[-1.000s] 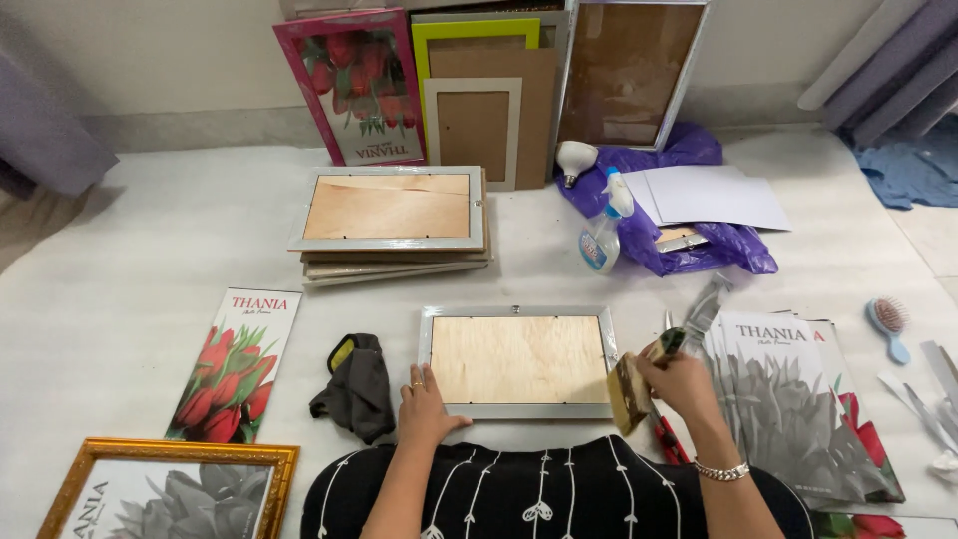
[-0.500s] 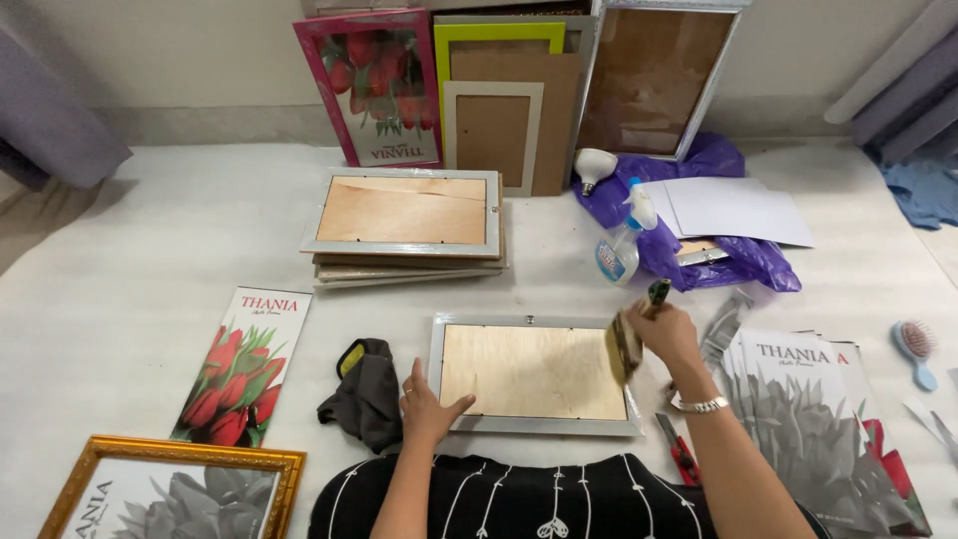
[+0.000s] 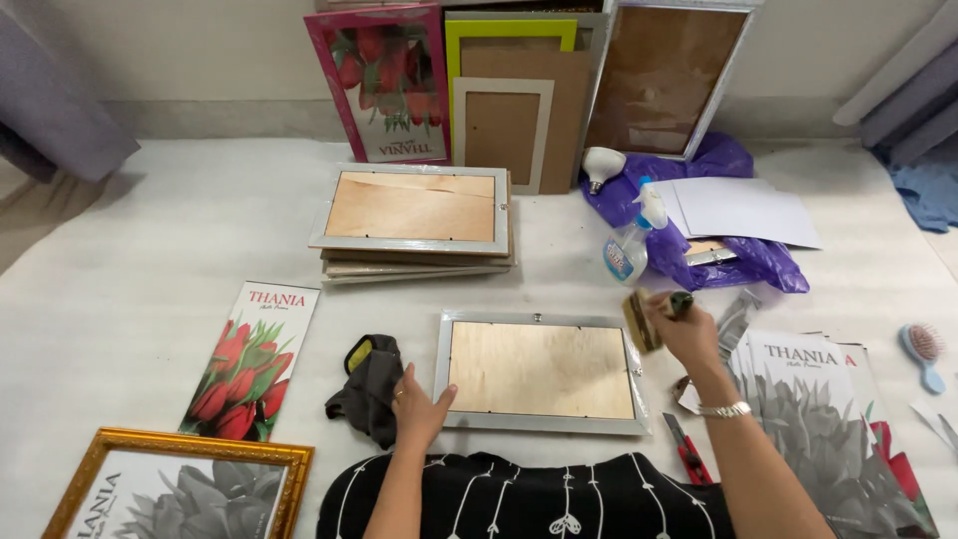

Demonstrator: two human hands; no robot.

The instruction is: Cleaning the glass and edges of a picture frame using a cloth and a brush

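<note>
Left hand (image 3: 417, 407) pressing flat on the silver frame (image 3: 539, 423) corner; right hand (image 3: 689, 329) gripping brush (image 3: 644, 321), bristles risking snagging the backing clips.

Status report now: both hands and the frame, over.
Left hand flat on silver frame corner. Right hand grips brush at frame's right edge. Dark cloth beside left hand.
</note>
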